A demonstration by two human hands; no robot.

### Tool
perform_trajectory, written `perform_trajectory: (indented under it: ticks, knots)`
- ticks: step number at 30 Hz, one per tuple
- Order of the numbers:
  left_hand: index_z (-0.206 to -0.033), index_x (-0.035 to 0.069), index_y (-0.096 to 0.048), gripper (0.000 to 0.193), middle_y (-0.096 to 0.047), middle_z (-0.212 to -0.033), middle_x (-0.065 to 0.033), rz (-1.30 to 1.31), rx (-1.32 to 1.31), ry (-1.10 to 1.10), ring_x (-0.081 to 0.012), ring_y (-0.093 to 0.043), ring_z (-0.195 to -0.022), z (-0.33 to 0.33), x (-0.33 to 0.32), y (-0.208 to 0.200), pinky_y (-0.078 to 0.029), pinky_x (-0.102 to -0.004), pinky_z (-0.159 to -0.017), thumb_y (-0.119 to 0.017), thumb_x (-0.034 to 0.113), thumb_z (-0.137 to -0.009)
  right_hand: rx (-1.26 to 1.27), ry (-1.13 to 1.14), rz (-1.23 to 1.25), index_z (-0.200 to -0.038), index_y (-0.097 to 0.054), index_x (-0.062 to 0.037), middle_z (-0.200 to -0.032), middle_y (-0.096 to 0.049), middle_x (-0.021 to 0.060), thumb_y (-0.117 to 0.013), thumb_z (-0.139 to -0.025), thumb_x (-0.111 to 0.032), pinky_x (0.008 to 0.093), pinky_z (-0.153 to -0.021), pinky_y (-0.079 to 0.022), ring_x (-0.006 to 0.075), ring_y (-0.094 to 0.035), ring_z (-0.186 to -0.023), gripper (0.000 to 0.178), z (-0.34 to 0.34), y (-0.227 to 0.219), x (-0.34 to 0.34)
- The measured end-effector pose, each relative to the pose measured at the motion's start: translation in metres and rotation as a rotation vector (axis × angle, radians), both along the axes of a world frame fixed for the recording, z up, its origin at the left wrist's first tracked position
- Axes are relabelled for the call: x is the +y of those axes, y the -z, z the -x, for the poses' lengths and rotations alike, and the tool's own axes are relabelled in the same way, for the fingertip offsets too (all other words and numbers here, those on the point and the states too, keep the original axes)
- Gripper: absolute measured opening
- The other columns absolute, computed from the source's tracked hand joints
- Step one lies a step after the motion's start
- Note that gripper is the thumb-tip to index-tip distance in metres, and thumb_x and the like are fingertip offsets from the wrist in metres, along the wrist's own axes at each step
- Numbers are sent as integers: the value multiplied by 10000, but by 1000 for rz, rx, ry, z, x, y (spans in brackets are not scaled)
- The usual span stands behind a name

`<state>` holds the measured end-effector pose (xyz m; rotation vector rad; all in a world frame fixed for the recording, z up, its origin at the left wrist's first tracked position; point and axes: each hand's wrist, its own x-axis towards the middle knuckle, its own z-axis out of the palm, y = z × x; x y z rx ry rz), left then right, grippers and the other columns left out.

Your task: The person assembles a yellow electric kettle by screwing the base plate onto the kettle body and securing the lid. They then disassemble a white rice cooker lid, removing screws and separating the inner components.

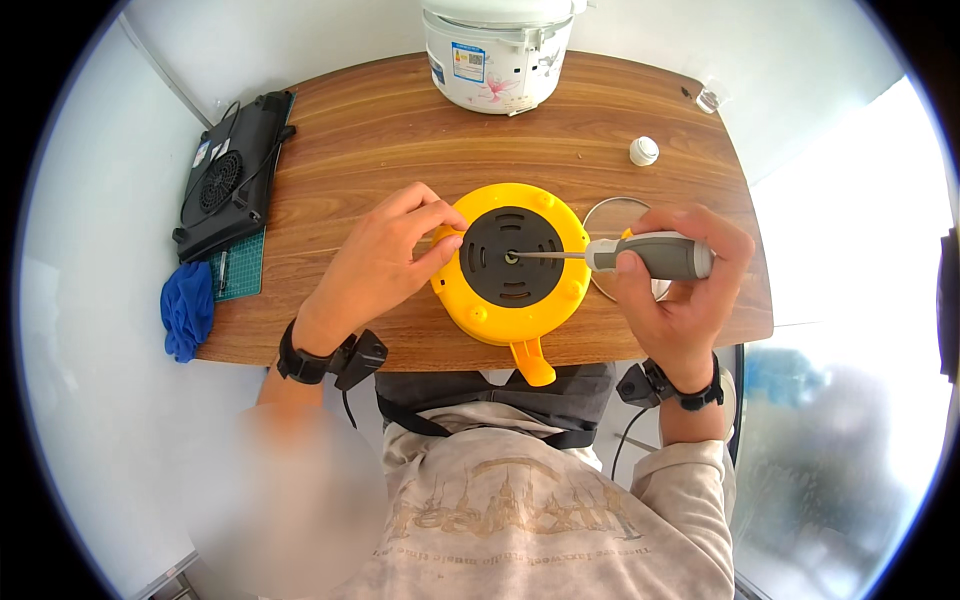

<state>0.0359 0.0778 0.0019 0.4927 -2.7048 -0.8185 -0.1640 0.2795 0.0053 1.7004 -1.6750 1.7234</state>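
Note:
A round yellow appliance lies with its black slotted base plate facing up, near the front edge of the table. A yellow handle-like piece sticks out from it past that edge. My left hand is closed at its left rim, thumb and forefinger against the yellow shell. In my right hand is a screwdriver with a grey and white handle, held almost level. Its metal shaft points left, and the tip meets a recess in the middle of the base plate. Whether a screw sits there is too small to tell.
A white rice cooker stands at the back. On the left are a black device with a fan grille, a green cutting mat and a blue cloth. A white cap-like piece lies right; a pale cord loops behind my right hand.

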Motion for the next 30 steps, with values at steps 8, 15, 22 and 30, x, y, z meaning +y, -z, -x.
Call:
perform_trajectory:
  ticks: [8,15,22,30]
  knots:
    - [-1083,42,-665,159,-586,-1064,-59,12,6,6,-194,-622,-882,0,1,0,-540,-302,-749,-673,120,-945,38,45,-50,-1143,-513,-41,-919,-650,93,-776,-791,16,221,-568,-545,123,-665,-733,443,-4,-3,1]
    - [-1070,52,-680,181,-559,-1044,-46,-27,-31,1,-174,-597,-865,0,0,0,-507,-295,-707,-715,149,-921,162,-28,-69,-1108,-525,-33,-901,-647,93,-783,-774,14,248,-607,-558,140,-655,-700,424,-5,-16,-9]
    - [-1051,55,-693,173,-527,-1041,-39,-101,-30,-12,-165,-576,-861,1,2,-1,-492,-299,-720,-732,151,-912,-260,54,-168,-1088,-485,-47,-913,-670,78,-727,-866,-6,235,-627,-556,106,-665,-720,332,11,-4,-6]
    - [-1042,52,-696,159,-518,-1039,-41,-120,-40,-29,-164,-582,-869,1,2,2,-498,-295,-726,-730,142,-916,-646,11,-213,-1103,-444,-66,-877,-646,48,-680,-916,-29,202,-529,-481,65,-586,-615,303,24,3,-9]
